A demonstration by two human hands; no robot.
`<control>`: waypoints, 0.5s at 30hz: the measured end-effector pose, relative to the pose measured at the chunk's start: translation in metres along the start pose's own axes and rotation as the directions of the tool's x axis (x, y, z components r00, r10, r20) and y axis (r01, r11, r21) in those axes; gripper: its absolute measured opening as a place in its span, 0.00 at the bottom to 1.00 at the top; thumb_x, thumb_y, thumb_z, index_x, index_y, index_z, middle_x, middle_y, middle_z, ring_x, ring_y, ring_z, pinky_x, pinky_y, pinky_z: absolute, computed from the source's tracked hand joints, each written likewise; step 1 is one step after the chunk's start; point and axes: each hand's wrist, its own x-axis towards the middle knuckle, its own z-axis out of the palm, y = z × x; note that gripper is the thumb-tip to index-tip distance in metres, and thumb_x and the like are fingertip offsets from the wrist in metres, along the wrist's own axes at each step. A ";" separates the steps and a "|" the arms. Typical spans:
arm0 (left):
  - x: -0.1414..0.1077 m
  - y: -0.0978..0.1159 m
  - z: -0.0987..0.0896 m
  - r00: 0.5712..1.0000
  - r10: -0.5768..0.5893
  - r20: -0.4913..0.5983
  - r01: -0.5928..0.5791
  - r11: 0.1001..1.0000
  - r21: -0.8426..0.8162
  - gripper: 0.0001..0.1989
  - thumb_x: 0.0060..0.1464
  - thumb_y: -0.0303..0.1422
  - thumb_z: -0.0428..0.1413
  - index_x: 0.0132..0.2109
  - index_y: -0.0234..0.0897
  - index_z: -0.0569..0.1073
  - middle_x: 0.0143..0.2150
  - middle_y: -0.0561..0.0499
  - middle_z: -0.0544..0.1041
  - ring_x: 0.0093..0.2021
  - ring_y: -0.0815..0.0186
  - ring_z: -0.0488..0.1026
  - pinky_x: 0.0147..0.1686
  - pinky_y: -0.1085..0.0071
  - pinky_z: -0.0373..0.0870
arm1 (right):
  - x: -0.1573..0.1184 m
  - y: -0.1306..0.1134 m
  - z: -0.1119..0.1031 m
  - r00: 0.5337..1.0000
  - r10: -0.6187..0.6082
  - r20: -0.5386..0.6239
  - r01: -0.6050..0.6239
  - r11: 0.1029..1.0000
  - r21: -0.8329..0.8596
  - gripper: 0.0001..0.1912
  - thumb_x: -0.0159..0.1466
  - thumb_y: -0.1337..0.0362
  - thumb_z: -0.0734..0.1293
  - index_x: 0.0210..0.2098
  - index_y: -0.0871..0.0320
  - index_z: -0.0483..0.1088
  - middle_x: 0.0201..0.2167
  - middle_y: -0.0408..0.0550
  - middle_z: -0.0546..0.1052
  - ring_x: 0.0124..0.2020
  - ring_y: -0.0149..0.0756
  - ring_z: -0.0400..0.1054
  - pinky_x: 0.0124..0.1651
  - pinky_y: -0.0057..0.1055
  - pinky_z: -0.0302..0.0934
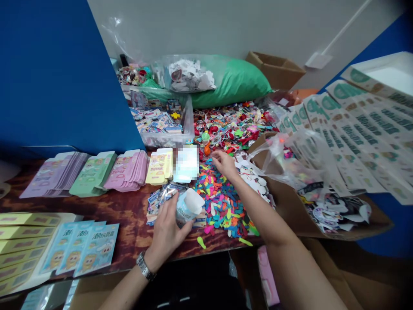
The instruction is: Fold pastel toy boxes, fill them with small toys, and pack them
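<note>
My left hand (168,230) is wrapped round a small light-blue printed box (186,211) with its top flap open. The box is tilted above the table's front part, and what lies inside is hidden. My right hand (223,163) reaches over the far end of a pile of small, bright plastic pieces (222,202). Its fingers are closed in a pinch beside a heap of mixed trinkets (232,125); anything between them is too small to make out. Flat printed packets (156,204) lie beside my left hand. White paper cut-outs (254,174) lie beneath my right forearm.
Stacks of flat purple (53,172), green (93,172), pink (125,170) and yellow boxes (158,168) line the table's back left. Blue boxes (97,249) and a tray of yellow boxes (26,245) stand front left. A full carton (284,206) borders the right side.
</note>
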 end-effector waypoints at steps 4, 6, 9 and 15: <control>0.000 0.000 0.003 1.000 0.003 0.002 -0.003 1.000 -0.001 0.39 0.54 0.40 0.59 0.67 0.36 0.52 0.56 0.37 0.69 0.57 0.51 0.67 0.54 0.54 0.67 | 0.039 0.003 0.028 0.998 0.054 -0.017 -0.055 0.995 -0.084 0.24 0.63 0.58 0.64 0.58 0.54 0.66 0.47 0.54 0.74 0.45 0.43 0.69 0.48 0.34 0.62; 0.002 -0.001 0.002 1.000 -0.005 0.012 0.005 1.000 -0.006 0.39 0.54 0.40 0.59 0.67 0.36 0.52 0.57 0.37 0.68 0.57 0.51 0.67 0.55 0.54 0.67 | 0.050 0.004 0.034 0.997 0.076 -0.016 -0.078 0.990 -0.116 0.25 0.63 0.59 0.64 0.60 0.50 0.65 0.48 0.53 0.72 0.44 0.44 0.69 0.47 0.34 0.61; 0.004 -0.002 -0.001 0.999 -0.026 0.023 0.027 1.000 -0.009 0.38 0.54 0.39 0.59 0.67 0.35 0.53 0.57 0.37 0.69 0.57 0.51 0.67 0.56 0.54 0.67 | 0.060 0.012 0.029 0.991 0.124 -0.045 -0.129 0.980 -0.152 0.26 0.64 0.67 0.59 0.61 0.50 0.63 0.49 0.55 0.70 0.45 0.44 0.68 0.49 0.36 0.61; 0.007 -0.002 0.000 1.000 -0.014 0.023 0.015 0.999 -0.043 0.37 0.54 0.39 0.59 0.67 0.35 0.53 0.57 0.37 0.68 0.58 0.51 0.66 0.56 0.54 0.66 | 0.056 0.029 0.007 0.998 0.004 -0.061 -0.016 0.979 -0.201 0.25 0.65 0.67 0.58 0.62 0.61 0.61 0.60 0.62 0.61 0.57 0.47 0.61 0.55 0.37 0.59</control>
